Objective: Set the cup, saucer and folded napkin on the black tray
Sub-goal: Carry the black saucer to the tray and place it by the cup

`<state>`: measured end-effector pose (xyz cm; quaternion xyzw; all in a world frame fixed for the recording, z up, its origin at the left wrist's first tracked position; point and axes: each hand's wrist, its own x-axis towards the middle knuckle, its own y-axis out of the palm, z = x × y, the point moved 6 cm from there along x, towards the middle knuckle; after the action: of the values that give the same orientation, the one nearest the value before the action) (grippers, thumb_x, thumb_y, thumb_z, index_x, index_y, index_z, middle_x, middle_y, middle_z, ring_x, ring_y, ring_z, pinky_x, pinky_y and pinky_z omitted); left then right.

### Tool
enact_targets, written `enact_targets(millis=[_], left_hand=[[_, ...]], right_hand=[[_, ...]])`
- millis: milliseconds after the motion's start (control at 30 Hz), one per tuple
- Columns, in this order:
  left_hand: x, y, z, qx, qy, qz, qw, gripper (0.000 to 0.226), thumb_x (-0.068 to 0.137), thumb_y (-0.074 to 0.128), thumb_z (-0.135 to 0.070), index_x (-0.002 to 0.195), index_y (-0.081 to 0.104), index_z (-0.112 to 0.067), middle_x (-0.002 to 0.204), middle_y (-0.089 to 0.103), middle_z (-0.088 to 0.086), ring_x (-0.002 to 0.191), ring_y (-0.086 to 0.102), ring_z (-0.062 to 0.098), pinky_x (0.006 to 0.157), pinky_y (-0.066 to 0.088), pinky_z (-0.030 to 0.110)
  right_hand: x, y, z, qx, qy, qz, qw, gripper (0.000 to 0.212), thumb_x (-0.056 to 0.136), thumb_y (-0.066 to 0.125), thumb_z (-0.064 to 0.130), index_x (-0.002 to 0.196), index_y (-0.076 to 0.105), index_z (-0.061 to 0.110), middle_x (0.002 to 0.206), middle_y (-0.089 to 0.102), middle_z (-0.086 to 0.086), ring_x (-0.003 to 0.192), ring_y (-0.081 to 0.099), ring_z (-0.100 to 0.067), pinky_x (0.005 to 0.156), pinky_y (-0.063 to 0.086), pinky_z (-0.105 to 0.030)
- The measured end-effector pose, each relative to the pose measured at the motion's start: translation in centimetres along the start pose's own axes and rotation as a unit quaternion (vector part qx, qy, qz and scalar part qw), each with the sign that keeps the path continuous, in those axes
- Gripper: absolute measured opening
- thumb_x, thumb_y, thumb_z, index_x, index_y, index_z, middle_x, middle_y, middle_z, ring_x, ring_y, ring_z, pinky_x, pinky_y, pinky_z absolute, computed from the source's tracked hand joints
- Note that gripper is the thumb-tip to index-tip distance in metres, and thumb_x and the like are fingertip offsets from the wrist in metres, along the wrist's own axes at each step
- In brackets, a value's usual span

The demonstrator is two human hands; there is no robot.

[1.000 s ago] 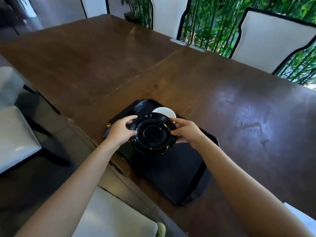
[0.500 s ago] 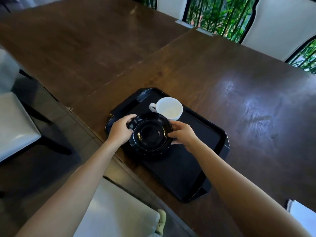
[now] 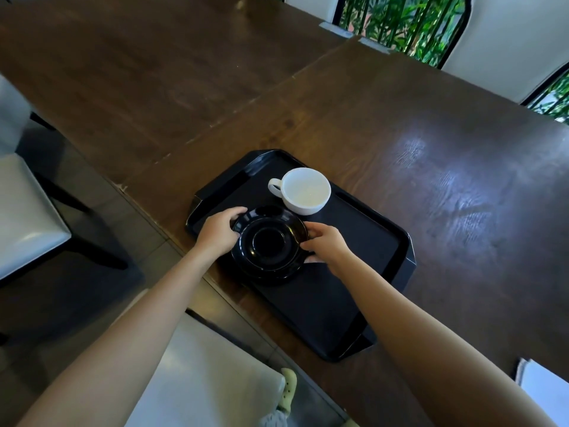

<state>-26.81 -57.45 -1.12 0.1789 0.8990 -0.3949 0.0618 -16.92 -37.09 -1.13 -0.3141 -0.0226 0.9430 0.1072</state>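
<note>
A black tray [image 3: 372, 241] lies at the near edge of the brown wooden table [image 3: 400, 124]. A white cup [image 3: 304, 191], empty and upright with its handle to the left, stands at the tray's far left part. In front of the cup is a glossy black saucer [image 3: 269, 241], low over the tray's left part; I cannot tell whether it touches the tray. My left hand [image 3: 217, 231] grips its left rim and my right hand [image 3: 326, 245] its right rim. A white folded napkin [image 3: 545, 392] lies partly cut off at the bottom right.
White-cushioned chairs stand at the left [image 3: 24, 211], below me [image 3: 209, 380] and across the table [image 3: 505, 41]. Green bamboo [image 3: 400, 20] shows behind the far chairs. Bare wooden tabletop spreads beyond and right of the tray.
Both hands have lowered the saucer toward the tray's near left part. The view has tilted down, so the cup now shows fully behind the saucer.
</note>
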Motion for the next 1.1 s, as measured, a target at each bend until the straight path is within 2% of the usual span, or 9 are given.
enact_targets(millis=[267,500,633,700,833,933,1033,1100], left_hand=[[0.5,0.3,-0.4,0.017,0.008,-0.007,1.0,0.052,0.083,0.063,-0.005,0.13,0.051,-0.025,0.13,0.057,0.005,0.112,0.056,0.024,0.079,0.043,0.025],[1.0,0.0,-0.8,0.011,0.003,-0.002,1.0,0.05,0.084,0.062,-0.009,0.13,0.051,-0.024,0.13,0.056,0.007,0.109,0.058,0.026,0.081,0.05,0.033],[1.0,-0.1,-0.9,0.018,0.008,0.007,1.0,0.05,0.085,0.062,-0.011,0.131,0.05,-0.024,0.131,0.055,0.006,0.114,0.055,0.024,0.082,0.044,0.028],[1.0,0.0,-1.1,0.024,0.009,0.02,0.999,0.052,0.085,0.062,-0.011,0.133,0.047,-0.023,0.134,0.053,0.007,0.116,0.053,0.024,0.082,0.044,0.028],[0.8,0.1,-1.4,0.08,-0.003,0.066,0.995,0.062,0.085,0.062,-0.011,0.14,0.035,-0.022,0.141,0.046,0.009,0.121,0.05,0.027,0.088,0.045,0.033],[0.5,-0.4,-2.0,0.111,-0.007,0.083,0.99,0.062,0.087,0.061,-0.016,0.142,0.032,-0.019,0.141,0.045,0.011,0.121,0.05,0.028,0.092,0.045,0.037],[0.4,-1.6,-3.7,0.109,0.007,0.062,0.992,0.054,0.09,0.056,-0.02,0.14,0.036,-0.018,0.138,0.047,0.009,0.102,0.056,0.021,0.076,0.045,0.03],[0.3,-2.1,-5.4,0.115,0.025,0.052,0.992,0.048,0.091,0.054,-0.022,0.137,0.041,-0.018,0.137,0.048,0.008,0.104,0.054,0.02,0.076,0.042,0.029]], right_hand=[[0.5,0.0,-0.2,-0.012,0.008,-0.009,1.0,0.053,0.081,0.048,-0.017,0.122,0.06,0.014,0.079,0.065,0.0,0.07,0.066,-0.014,0.052,0.059,-0.027],[1.0,-0.1,0.3,-0.041,0.006,-0.028,0.999,0.054,0.081,0.047,-0.019,0.123,0.059,0.013,0.07,0.06,0.002,0.062,0.065,-0.012,0.049,0.059,-0.026],[1.0,0.0,0.3,-0.051,0.003,-0.029,0.998,0.054,0.081,0.047,-0.017,0.126,0.057,0.012,0.067,0.056,0.003,0.062,0.063,-0.011,0.048,0.058,-0.024],[0.9,0.0,0.4,-0.052,0.005,-0.022,0.998,0.054,0.082,0.049,-0.014,0.129,0.053,0.013,0.075,0.06,0.0,0.066,0.064,-0.013,0.05,0.059,-0.024],[0.5,-0.2,0.7,-0.064,0.023,-0.005,0.998,0.058,0.085,0.057,-0.003,0.139,0.042,0.013,0.109,0.062,-0.011,0.086,0.066,-0.023,0.056,0.06,-0.027],[0.0,-0.7,1.1,-0.092,0.037,0.031,0.995,0.054,0.088,0.058,0.004,0.138,0.042,0.014,0.116,0.062,-0.014,0.099,0.064,-0.026,0.069,0.06,-0.033],[-0.8,-2.0,1.4,-0.133,0.054,0.066,0.987,0.052,0.089,0.06,0.012,0.138,0.043,0.014,0.12,0.058,-0.013,0.104,0.059,-0.024,0.079,0.058,-0.036],[-1.6,-3.4,1.7,-0.165,0.057,0.073,0.982,0.057,0.089,0.061,0.016,0.14,0.038,0.014,0.132,0.053,-0.012,0.111,0.058,-0.025,0.081,0.057,-0.035]])
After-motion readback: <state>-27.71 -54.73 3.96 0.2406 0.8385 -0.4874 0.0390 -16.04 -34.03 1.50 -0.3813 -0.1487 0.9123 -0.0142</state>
